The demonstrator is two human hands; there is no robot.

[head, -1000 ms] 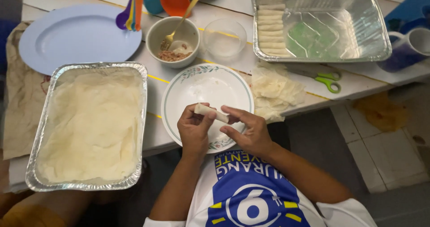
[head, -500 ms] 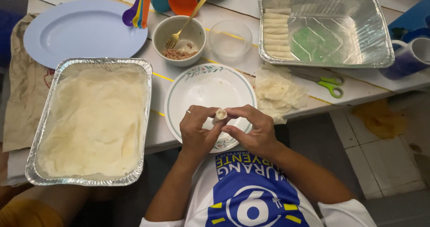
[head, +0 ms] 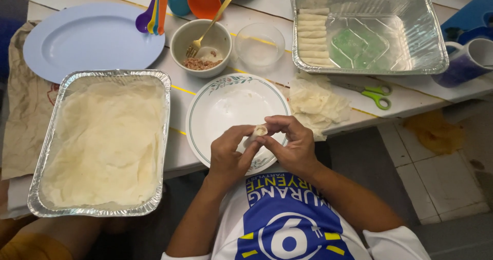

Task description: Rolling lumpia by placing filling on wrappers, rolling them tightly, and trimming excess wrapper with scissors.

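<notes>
- A small pale roll [head: 258, 132], wrapped in thin dough, end facing up.
- It is pinched between both hands, above the white plate's [head: 215, 106] near edge.

White shirt [head: 287, 224], blue-and-yellow print, bare forearms

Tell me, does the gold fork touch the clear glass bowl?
Apart. The head view shows the gold fork resting in the beige bowl, with bare table between it and the clear glass bowl.
</notes>
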